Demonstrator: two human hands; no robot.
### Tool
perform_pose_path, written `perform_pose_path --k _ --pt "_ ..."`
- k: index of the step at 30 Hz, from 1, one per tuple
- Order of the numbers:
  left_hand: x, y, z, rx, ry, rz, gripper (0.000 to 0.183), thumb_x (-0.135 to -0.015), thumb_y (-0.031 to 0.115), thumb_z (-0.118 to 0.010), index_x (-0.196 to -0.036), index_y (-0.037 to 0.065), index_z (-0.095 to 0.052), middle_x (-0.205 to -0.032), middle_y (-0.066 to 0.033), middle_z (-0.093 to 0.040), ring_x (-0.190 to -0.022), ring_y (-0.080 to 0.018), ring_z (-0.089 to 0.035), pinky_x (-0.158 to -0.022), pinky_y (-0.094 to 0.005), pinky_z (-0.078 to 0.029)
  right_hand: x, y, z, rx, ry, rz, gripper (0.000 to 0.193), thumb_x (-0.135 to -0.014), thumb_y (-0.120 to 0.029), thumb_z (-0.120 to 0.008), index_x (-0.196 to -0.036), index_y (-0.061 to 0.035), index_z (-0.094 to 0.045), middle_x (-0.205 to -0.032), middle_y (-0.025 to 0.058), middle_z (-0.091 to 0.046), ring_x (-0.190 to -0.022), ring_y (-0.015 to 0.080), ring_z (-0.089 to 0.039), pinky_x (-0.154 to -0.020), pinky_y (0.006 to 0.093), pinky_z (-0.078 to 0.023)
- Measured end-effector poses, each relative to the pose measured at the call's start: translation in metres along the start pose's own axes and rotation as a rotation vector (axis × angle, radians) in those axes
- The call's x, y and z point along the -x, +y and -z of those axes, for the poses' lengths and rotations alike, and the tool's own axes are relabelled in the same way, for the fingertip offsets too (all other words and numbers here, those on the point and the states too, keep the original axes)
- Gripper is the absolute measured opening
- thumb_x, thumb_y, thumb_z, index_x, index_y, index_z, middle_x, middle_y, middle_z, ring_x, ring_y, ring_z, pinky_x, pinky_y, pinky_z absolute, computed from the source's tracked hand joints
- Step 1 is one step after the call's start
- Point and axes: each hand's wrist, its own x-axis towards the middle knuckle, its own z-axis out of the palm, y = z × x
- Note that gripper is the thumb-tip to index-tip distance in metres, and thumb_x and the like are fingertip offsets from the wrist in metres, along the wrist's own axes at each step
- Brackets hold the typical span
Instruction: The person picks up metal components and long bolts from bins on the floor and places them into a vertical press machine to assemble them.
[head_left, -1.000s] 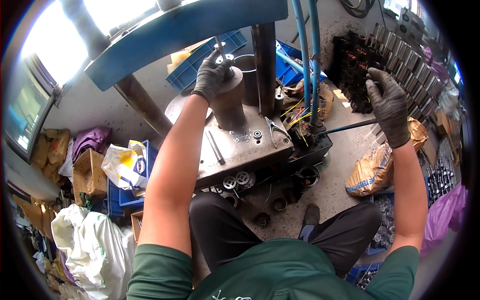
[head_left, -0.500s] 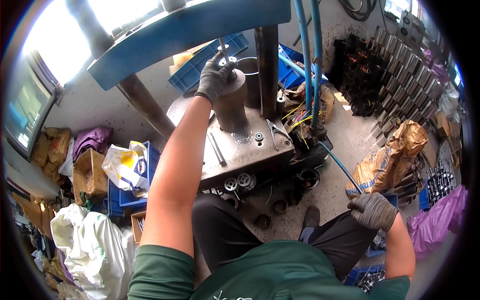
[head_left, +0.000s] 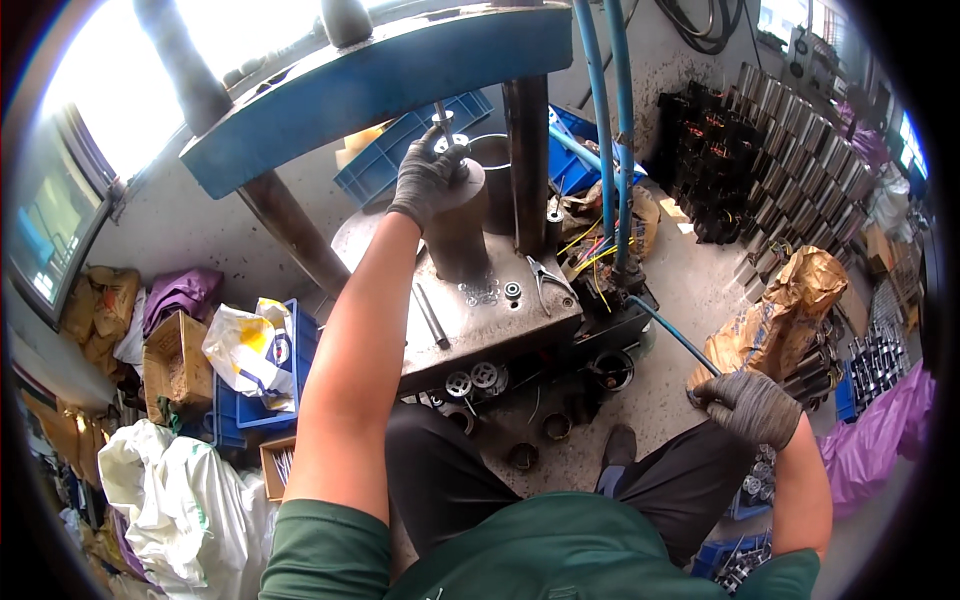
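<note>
In a grey knitted glove, my left hand (head_left: pixel 424 182) closes its fingers around a silvery round metal part (head_left: pixel 453 142) on an upright shaft. Both stand over a thick steel cylinder (head_left: pixel 457 245) on the press bed (head_left: pixel 470 345). My right hand (head_left: pixel 755 408), gloved too, is wrapped round the end of a blue lever (head_left: pixel 672 334) on the press's right side. On the bed lie a metal rod (head_left: pixel 431 316), several small rings (head_left: pixel 478 293), a small bearing (head_left: pixel 513 290) and pliers (head_left: pixel 546 284). The left fingertips are partly hidden behind the part.
A blue press beam (head_left: pixel 380 95) spans above my left hand, between steel columns (head_left: pixel 527 165). Blue hoses (head_left: pixel 622 130) hang at right. Stacked metal cylinders (head_left: pixel 800 150) and a brown paper sack (head_left: pixel 785 315) stand farther right. Blue crates (head_left: pixel 240 405) and white sacks (head_left: pixel 175 500) lie at left.
My right hand has risen slightly with the lever, which now slopes less steeply. My left hand keeps its hold on the metal part. The whole view has shifted a little.
</note>
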Motion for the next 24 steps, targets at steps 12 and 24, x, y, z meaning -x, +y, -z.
perform_pose_path --k 12,24 --pt "-0.010 -0.006 0.004 0.046 0.003 0.010 0.055 -0.095 0.000 -0.072 -0.146 0.010 -0.053 -0.081 0.0003 -0.063 -0.061 -0.0072 -0.056 -0.060 -0.0252 -0.055 0.001 0.002 -0.004 0.192 -0.174 0.051 0.030 -0.093 -0.020 -0.061 -0.117 -0.0056 -0.073 -0.103 0.0182 -0.075 -0.097 0.0370 -0.072 -0.089 0.0464 -0.057" --pt "-0.007 -0.009 0.004 0.224 -0.005 0.078 0.049 -0.096 -0.003 -0.071 -0.142 0.008 -0.057 -0.087 -0.0014 -0.066 -0.066 -0.0072 -0.059 -0.062 -0.0230 -0.057 0.002 -0.005 0.007 -0.111 0.023 -0.062 0.033 -0.093 -0.021 -0.059 -0.120 -0.0055 -0.072 -0.105 0.0190 -0.074 -0.099 0.0384 -0.072 -0.092 0.0463 -0.056"
